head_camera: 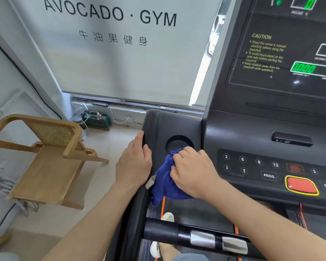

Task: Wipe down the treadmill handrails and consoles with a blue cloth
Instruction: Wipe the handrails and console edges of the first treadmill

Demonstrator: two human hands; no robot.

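A bunched blue cloth (163, 183) lies on the black left wing of the treadmill console (177, 125), just below its round cup holder (178, 144). My right hand (193, 171) is closed on the cloth and presses it onto the wing. Resting over the wing's outer left edge is my left hand (134, 162), fingers wrapped around the rim, thumb on top. The button panel (262, 166) with its red stop button (300, 185) and the lit display (299, 53) lie to the right. A black front handrail with silver pulse sensors (201, 239) crosses below my arms.
A wooden chair with a cane back (45, 162) stands on the pale floor to the left. A white blind printed "AVOCADO GYM" (111, 53) hangs ahead. Cables and a green box (99, 120) lie by the window sill. My shoes (167, 216) stand on the treadmill belt.
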